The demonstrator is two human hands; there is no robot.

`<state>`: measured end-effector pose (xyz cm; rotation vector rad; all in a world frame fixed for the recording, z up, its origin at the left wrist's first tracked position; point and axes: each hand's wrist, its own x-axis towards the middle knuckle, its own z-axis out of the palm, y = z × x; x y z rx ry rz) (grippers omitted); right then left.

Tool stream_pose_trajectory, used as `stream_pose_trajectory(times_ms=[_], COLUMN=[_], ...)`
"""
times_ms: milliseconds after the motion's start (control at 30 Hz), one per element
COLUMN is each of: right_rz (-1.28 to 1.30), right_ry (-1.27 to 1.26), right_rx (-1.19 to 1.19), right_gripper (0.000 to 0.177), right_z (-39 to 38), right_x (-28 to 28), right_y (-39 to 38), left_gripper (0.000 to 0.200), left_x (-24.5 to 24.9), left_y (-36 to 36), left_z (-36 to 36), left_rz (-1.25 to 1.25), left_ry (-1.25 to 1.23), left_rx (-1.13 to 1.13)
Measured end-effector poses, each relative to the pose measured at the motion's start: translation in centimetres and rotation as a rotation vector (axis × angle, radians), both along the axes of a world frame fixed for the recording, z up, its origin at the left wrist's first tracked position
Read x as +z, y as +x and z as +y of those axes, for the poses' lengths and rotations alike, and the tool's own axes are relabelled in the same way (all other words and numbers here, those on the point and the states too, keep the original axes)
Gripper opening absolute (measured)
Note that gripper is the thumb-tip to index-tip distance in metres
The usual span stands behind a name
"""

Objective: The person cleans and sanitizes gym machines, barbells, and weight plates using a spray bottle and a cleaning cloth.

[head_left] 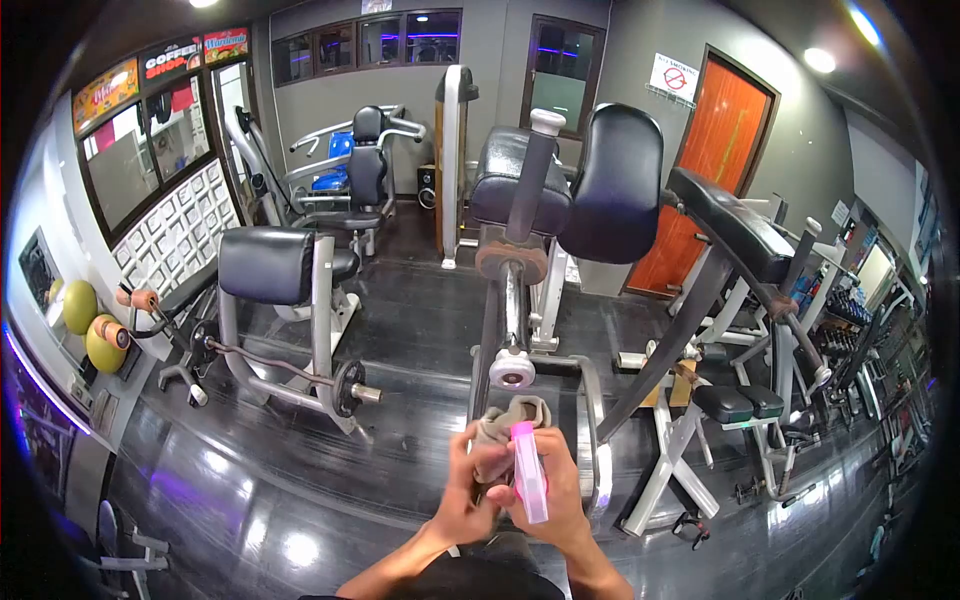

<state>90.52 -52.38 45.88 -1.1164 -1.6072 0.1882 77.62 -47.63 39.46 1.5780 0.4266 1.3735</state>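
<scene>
Both hands are close together at the bottom centre. My left hand point(463, 495) is closed round a bunched grey-brown cloth point(494, 430). In my right hand point(563, 490) is a small bottle with a pink top and a pale, see-through body point(532, 485), held against the cloth. The fingers of both hands partly hide the cloth. Just beyond them, a metal machine arm ends in a white round cap point(512, 369), apart from the hands.
A padded black machine point(612, 170) rises straight ahead. On the left, a curved barbell point(275, 362) rests by a padded bench point(266, 264). A bench with small black pads point(722, 404) stands right. An orange door point(713, 150) is behind.
</scene>
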Motion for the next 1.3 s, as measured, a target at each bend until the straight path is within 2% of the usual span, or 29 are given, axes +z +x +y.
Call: stream_pose_trajectory(times_ms=[33,67,233,300,333,367,433,467,500,567,633,700,733,800,833,900,933,967,1033,1067,1100,1133,1167,1200,1233,1267,1300], right_rz=[0.004,-0.029,-0.168,-0.231,-0.294,-0.3,-0.425,-0.419,-0.419,-0.387,-0.154,0.008,0.008,0.61,0.608,0.711,0.666,0.631,0.883,0.963,1.04,1.026,0.907,0.891,0.713,0.47,0.152], right_ry=[-0.003,-0.002,-0.141,-0.181,-0.222,-0.221,-0.142,-0.175,-0.174,-0.196,-0.187,-0.18,-0.18,-0.431,-0.435,-0.468,-0.4,-0.272,-0.173,-0.123,-0.072,0.036,0.073,0.132,0.202,0.404,0.513], right_rx=[-0.001,-0.029,-0.14,-0.158,-0.176,-0.175,-0.201,-0.206,-0.204,-0.053,0.038,0.129,0.14,0.408,0.422,0.374,0.266,0.187,0.092,0.092,0.093,0.082,0.053,0.075,0.11,0.084,-0.055], right_gripper=[0.061,0.062,0.068,0.068,0.068,0.068,0.066,0.071,0.071,0.083,0.092,0.084,0.084,0.07,0.07,0.062,0.055,0.056,0.059,0.062,0.065,0.067,0.065,0.064,0.061,0.057,0.053], right_z=[-0.1,-0.2,-1.0,-1.3,-1.4,-1.4,-1.3,-1.4,-1.3,-1.2,0.0,1.7,2.3,3.2,3.6,4.3,4.9,6.1,7.9,8.7,9.5,10.9,12.4,13.2,14.9,16.9,18.9], right_x=[0.0,0.0,0.9,1.1,1.2,1.5,1.8,1.4,1.7,2.4,0.6,-1.3,-2.1,-3.7,-4.3,-5.3,-4.9,-5.7,-4.0,-2.7,-1.2,-0.5,0.0,2.3,2.7,3.5,4.6], right_y=[-0.2,-0.3,-0.2,0.0,0.0,0.0,0.0,0.7,1.9,5.1,8.2,10.3,10.3,9.6,9.9,10.6,10.8,11.7,12.5,12.8,13.1,13.2,13.7,12.7,12.6,12.1,11.9], left_gripper=[0.079,0.095,0.094,0.092,0.085,0.085,0.078,0.074,0.074,0.058,0.031,0.031,0.031,0.029,0.029,0.026,0.025,0.025,0.035,0.025,0.025,0.025,0.026,0.028,0.028,0.03,0.031], left_x=[0.3,0.8,0.7,-0.8,-0.5,-0.3,0.1,0.7,0.8,1.0,1.9,1.3,1.4,1.9,2.4,3.7,4.6,4.2,3.2,3.8,3.4,2.8,2.4,2.5,2.6,2.8,2.8], left_y=[-0.6,-0.7,0.9,2.3,2.9,3.8,5.4,5.7,5.9,6.1,6.1,6.8,7.1,7.7,7.9,8.3,8.5,8.6,8.4,8.3,8.4,8.5,8.6,9.0,9.2,9.3,9.3], left_z=[0.0,-0.3,-0.5,-0.1,-0.4,-0.4,-0.4,-0.1,0.0,0.3,0.9,1.0,1.0,0.7,0.7,0.7,0.2,0.3,0.5,0.5,0.3,0.1,0.1,0.3,0.2,0.0,-0.1], left_rz=[0.289,0.255,0.332,0.343,0.283,0.277,-0.13,-0.069,-0.07,-0.047,0.124,0.071,0.072,0.099,0.1,0.314,0.388,0.395,0.321,0.286,0.287,0.243,0.197,0.191,0.192,0.222,0.253], left_ry=[0.309,0.217,0.22,0.312,0.19,0.19,-0.305,-0.184,-0.184,-0.174,0.135,0.108,0.108,0.068,0.068,0.349,0.382,0.379,0.338,0.295,0.295,0.172,0.051,0.115,0.114,0.092,0.069], left_rx=[-0.07,-0.215,-0.12,0.041,0.098,0.1,-0.143,-0.143,-0.141,-0.088,0.213,0.219,0.231,0.144,0.158,0.395,0.493,0.506,0.431,0.351,0.363,0.289,0.215,0.265,0.279,0.285,0.29])
